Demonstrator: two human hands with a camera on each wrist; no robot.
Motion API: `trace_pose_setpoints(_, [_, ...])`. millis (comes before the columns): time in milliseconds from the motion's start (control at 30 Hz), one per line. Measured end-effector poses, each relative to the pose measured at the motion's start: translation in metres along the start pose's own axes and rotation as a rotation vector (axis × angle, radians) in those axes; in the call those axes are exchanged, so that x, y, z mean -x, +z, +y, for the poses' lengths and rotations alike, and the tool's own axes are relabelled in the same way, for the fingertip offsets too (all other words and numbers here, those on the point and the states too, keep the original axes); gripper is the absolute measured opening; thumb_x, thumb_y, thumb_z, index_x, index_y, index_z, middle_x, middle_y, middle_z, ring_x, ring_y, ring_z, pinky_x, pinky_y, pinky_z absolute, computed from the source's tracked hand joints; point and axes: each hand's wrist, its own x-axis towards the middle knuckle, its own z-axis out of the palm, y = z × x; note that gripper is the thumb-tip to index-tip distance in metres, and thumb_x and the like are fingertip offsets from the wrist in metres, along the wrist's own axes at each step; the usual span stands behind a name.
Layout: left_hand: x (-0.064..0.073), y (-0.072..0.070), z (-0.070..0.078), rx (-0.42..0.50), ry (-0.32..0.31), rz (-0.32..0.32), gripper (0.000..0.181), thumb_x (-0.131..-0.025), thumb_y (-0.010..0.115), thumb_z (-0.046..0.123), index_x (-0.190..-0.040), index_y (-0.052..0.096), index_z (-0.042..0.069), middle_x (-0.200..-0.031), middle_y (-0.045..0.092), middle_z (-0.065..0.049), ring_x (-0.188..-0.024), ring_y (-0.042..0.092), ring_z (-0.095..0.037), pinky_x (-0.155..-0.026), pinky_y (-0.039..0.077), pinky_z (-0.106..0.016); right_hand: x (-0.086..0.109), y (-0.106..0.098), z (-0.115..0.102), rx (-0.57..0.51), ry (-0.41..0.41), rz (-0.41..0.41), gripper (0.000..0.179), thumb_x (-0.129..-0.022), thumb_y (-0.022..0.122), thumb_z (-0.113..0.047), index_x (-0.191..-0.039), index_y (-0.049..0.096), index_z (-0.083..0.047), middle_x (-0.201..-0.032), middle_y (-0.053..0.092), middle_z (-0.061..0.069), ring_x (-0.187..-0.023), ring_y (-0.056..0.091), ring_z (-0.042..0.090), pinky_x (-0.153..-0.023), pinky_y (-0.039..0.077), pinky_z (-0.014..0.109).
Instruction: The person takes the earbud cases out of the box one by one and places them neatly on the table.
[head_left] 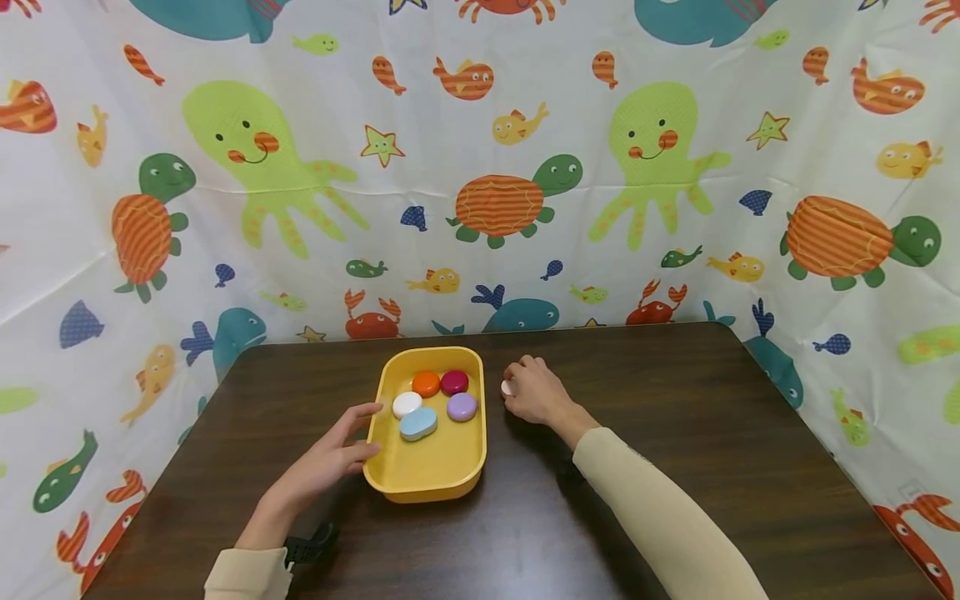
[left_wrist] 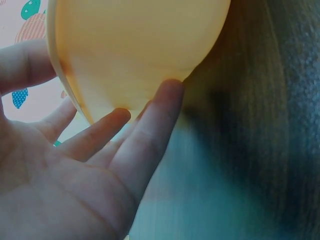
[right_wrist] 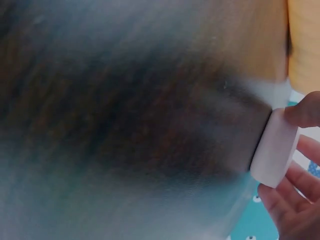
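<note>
Beside the tray's right side, my right hand (head_left: 536,392) pinches a pale pinkish-white rounded disc (right_wrist: 276,147) between thumb and fingertips. The disc is at the tabletop; most of it is hidden by the hand in the head view. A yellow plastic tray (head_left: 427,492) stands on the table, and my left hand (head_left: 326,462) touches its left side with fairly straight, spread fingers (left_wrist: 142,145). Inside the tray lie an orange disc (head_left: 426,383), a magenta disc (head_left: 454,382), a white disc (head_left: 407,404), a lilac disc (head_left: 462,407) and a light blue oval piece (head_left: 418,424).
The dark wooden table (head_left: 675,467) extends on both sides of the tray. Behind it hangs a white curtain (head_left: 420,175) printed with sea animals, which also lines the left and right sides.
</note>
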Motion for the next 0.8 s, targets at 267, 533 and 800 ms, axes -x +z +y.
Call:
trace_pose_setpoints(267, [-0.001, 0.0, 0.001, 0.004, 0.001, -0.002, 0.065, -0.103, 0.057, 0.021, -0.158, 0.022, 0.016, -0.163, 0.015, -0.025, -0.139, 0.037, -0.046, -0.104, 0.048, -0.055, -0.001, -0.003, -0.001, -0.035, -0.01, -0.022, 0.04, -0.087, 0.077, -0.024, -0.123, 0.067, -0.01, -0.12, 0.058, 0.008, -0.108, 0.049, 0.024, -0.095, 0.052, 0.038])
trace_pose_setpoints(533, [0.001, 0.0, 0.0, 0.004, -0.005, 0.003, 0.065, -0.103, 0.057, 0.023, -0.158, 0.022, 0.017, -0.163, 0.016, -0.024, -0.139, 0.038, -0.046, -0.104, 0.047, -0.055, -0.003, -0.001, -0.007, -0.028, -0.038, -0.019, 0.039, -0.088, 0.075, -0.023, -0.123, 0.068, -0.01, -0.123, 0.059, 0.009, -0.111, 0.05, 0.025, -0.097, 0.051, 0.039])
trace_pose_setpoints(800, [0.001, 0.0, 0.0, -0.006, -0.008, 0.01, 0.063, -0.103, 0.057, 0.022, -0.157, 0.024, 0.018, -0.163, 0.017, -0.023, -0.139, 0.038, -0.046, -0.105, 0.047, -0.056, -0.002, -0.005, -0.009, 0.007, -0.042, -0.004, 0.037, -0.088, 0.075, -0.028, -0.122, 0.069, -0.013, -0.123, 0.059, 0.007, -0.112, 0.051, 0.025, -0.102, 0.049, 0.04])
